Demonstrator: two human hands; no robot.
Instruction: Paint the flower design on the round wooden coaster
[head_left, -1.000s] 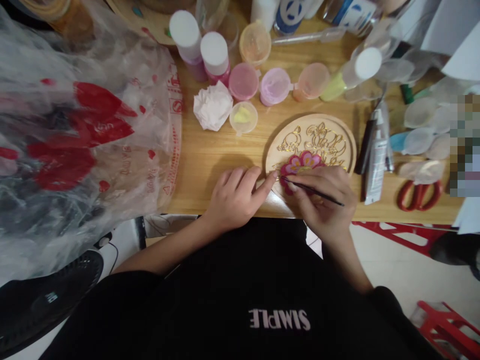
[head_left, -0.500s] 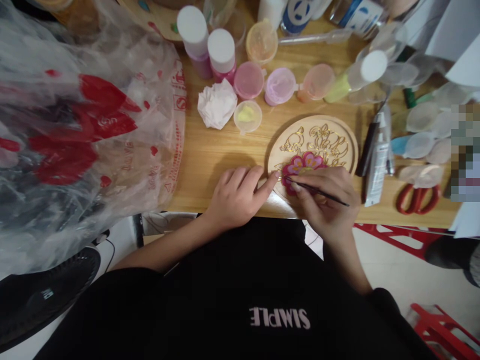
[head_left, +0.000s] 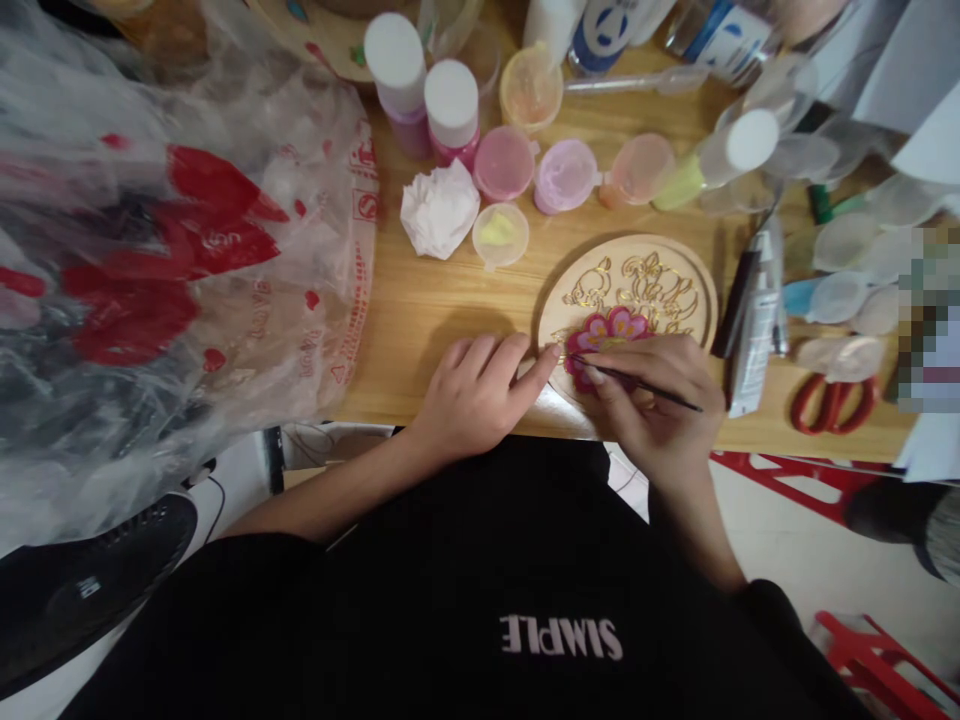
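Note:
My right hand (head_left: pixel 660 400) pinches a thin dark paintbrush (head_left: pixel 656 390), its tip down at the left edge of a pink painted flower (head_left: pixel 611 335). The flower lies on a round wooden plaque (head_left: pixel 574 275) that carries raised gold outlines. My left hand (head_left: pixel 480 390) rests on the table with its fingers apart, the index finger stretched to the plaque's left rim. Fingers of my right hand cover the plaque's lower right part. The brush's very tip is too small to make out clearly.
Behind the plaque stand small paint cups (head_left: pixel 566 175), white-capped bottles (head_left: pixel 451 100) and a crumpled tissue (head_left: pixel 440 210). To the right lie a white tube (head_left: pixel 752 350) and red-handled scissors (head_left: pixel 834 403). A clear plastic bag with red print (head_left: pixel 322 250) covers the table's left side.
The view has shifted very slightly, so the table things sit a little further right and lower. Both hands and the brush keep nearly the same place on the plaque.

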